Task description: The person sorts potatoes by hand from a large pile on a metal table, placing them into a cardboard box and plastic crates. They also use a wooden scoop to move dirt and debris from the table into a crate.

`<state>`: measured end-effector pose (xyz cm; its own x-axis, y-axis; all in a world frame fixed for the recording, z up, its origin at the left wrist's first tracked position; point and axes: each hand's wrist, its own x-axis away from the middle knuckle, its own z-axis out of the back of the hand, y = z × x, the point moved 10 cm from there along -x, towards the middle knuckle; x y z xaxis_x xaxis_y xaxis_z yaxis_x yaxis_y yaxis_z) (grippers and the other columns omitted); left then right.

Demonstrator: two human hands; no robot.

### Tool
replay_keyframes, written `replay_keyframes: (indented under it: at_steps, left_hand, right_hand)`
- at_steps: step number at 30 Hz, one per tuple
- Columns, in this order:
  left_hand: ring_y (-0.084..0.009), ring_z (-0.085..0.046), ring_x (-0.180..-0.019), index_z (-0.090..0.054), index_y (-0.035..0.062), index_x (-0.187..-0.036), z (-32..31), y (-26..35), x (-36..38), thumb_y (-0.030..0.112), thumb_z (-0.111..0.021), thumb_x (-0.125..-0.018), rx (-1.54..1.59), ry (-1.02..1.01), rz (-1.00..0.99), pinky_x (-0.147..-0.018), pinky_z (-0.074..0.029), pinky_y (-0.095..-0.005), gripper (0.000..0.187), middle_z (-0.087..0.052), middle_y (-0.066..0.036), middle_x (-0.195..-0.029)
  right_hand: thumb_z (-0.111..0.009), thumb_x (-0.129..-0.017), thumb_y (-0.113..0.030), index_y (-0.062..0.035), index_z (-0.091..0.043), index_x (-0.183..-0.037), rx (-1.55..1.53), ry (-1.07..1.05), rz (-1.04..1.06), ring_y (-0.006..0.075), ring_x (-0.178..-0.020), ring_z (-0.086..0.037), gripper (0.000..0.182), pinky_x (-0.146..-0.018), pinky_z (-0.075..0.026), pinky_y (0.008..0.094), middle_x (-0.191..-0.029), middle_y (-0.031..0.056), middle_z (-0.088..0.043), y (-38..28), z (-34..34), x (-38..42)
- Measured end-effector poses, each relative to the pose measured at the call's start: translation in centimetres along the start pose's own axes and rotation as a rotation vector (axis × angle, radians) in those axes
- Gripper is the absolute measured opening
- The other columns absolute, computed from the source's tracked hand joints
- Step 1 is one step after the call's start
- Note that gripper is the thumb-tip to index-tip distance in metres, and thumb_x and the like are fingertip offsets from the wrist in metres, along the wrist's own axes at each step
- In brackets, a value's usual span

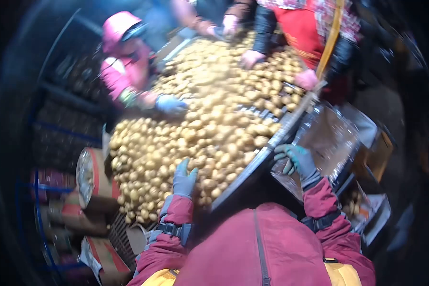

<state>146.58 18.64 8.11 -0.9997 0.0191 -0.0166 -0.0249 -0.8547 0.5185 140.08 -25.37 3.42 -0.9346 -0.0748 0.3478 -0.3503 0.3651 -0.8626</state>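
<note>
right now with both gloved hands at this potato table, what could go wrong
1. The left hand lies flat on the heaped potatoes, close to the table's near rim; a push could roll some over the edge.
2. The right hand sits outside that rim beside a clear plastic bag; its fingers could catch on the metal edge.
3. A co-worker's blue-gloved hand works the same pile, so hands may collide.

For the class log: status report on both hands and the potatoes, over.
Left hand open, flat on potatoes. Right hand fingers curled at sorting table edge, grip unclear. Co-workers' hands in the pile opposite.
</note>
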Motion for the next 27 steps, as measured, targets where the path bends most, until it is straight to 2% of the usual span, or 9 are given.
replay_keyframes:
  at_steps: [6,9,10,16,17,19,21,25,27]
  left_hand:
    - [-0.0477,-0.025,-0.147,-0.034,0.0059,-0.155,6.6,-17.8,4.5,0.043,-0.086,-0.072,-0.343,0.044,0.379,-0.121,-0.026,-0.0491,0.105,-0.028,-0.033,-0.158]
    - [-0.0481,-0.018,-0.151,-0.026,-0.0003,-0.157,1.7,-16.4,3.4,0.057,-0.080,-0.073,-0.264,-0.047,0.231,-0.124,-0.013,-0.0528,0.116,-0.026,-0.034,-0.159]
    - [-0.0480,-0.018,-0.151,-0.018,-0.0042,-0.158,0.8,-13.5,3.1,0.060,-0.079,-0.074,-0.330,-0.113,0.393,-0.124,-0.010,-0.0538,0.122,-0.025,-0.036,-0.158]
    - [-0.0498,-0.016,-0.151,-0.010,-0.0069,-0.158,-2.9,-9.6,-1.0,0.061,-0.075,-0.077,-0.151,-0.123,0.358,-0.123,-0.009,-0.0575,0.124,-0.019,-0.038,-0.159]
    - [-0.0501,-0.016,-0.151,-0.010,-0.0069,-0.158,-2.8,-8.5,-2.1,0.061,-0.075,-0.078,-0.183,-0.104,0.381,-0.123,-0.009,-0.0572,0.124,-0.019,-0.038,-0.159]
    - [-0.0504,-0.018,-0.149,-0.012,-0.0079,-0.157,-3.1,-7.5,-3.8,0.061,-0.073,-0.079,-0.237,-0.014,0.255,-0.123,-0.013,-0.0542,0.120,-0.022,-0.037,-0.158]
    - [-0.0486,-0.016,-0.151,-0.013,-0.0060,-0.158,-6.2,-6.9,-5.3,0.059,-0.074,-0.079,0.003,0.009,0.212,-0.124,-0.012,-0.0518,0.120,-0.020,-0.036,-0.160]
    - [-0.0459,-0.022,-0.150,-0.027,-0.0025,-0.156,-7.5,-0.2,-10.5,0.048,-0.075,-0.079,0.011,0.118,-0.063,-0.122,-0.019,-0.0502,0.104,-0.030,-0.031,-0.157]
    - [-0.0422,-0.026,-0.149,-0.034,0.0021,-0.154,-10.0,4.4,-13.5,0.046,-0.072,-0.081,-0.061,-0.259,-0.166,-0.123,-0.018,-0.0499,0.094,-0.036,-0.025,-0.157]
  right_hand:
    - [-0.051,-0.104,-0.026,-0.0021,-0.070,-0.119,0.200,-0.369,-0.324,0.0142,-0.053,-0.066,0.034,-0.044,-0.051,0.0231,-0.098,0.0102,-0.074,6.7,-15.3,-4.4]
    - [-0.058,-0.089,-0.012,-0.0106,-0.071,-0.116,0.907,-0.690,0.523,0.0208,-0.091,-0.073,0.030,-0.079,-0.058,0.0314,-0.113,0.0074,-0.073,6.1,-21.9,-5.4]
    - [-0.058,-0.091,-0.011,-0.0098,-0.071,-0.115,0.779,-0.714,0.423,0.0193,-0.087,-0.073,0.027,-0.075,-0.058,0.0304,-0.109,0.0071,-0.073,6.8,-22.8,-6.1]
    - [-0.054,-0.103,-0.029,-0.0054,-0.070,-0.121,0.545,-0.492,-0.416,0.0156,-0.082,-0.071,0.034,-0.060,-0.056,0.0285,-0.104,0.0062,-0.074,9.5,-20.7,-12.1]
    - [-0.057,-0.100,-0.028,-0.0059,-0.070,-0.115,0.638,-0.519,-0.104,0.0164,-0.076,-0.070,0.030,-0.059,-0.055,0.0298,-0.096,0.0065,-0.073,9.4,-20.3,-14.1]
    - [-0.061,-0.097,-0.027,-0.0062,-0.069,-0.110,0.547,-0.426,-0.042,0.0184,-0.071,-0.071,0.026,-0.056,-0.054,0.0315,-0.089,0.0077,-0.073,7.7,-20.5,-14.9]
    - [-0.063,-0.096,-0.029,-0.0060,-0.068,-0.113,0.181,-0.179,-0.516,0.0210,-0.073,-0.072,0.029,-0.054,-0.054,0.0325,-0.089,0.0095,-0.073,7.9,-19.6,-13.1]
    - [-0.061,-0.098,-0.030,-0.0048,-0.067,-0.116,0.272,-0.160,-0.352,0.0220,-0.076,-0.072,0.032,-0.056,-0.054,0.0305,-0.094,0.0109,-0.072,6.2,-19.1,-13.4]
    - [-0.055,-0.102,-0.026,-0.0039,-0.067,-0.117,0.420,-0.176,-0.233,0.0183,-0.083,-0.071,0.029,-0.062,-0.055,0.0277,-0.101,0.0082,-0.072,7.2,-17.2,-13.9]
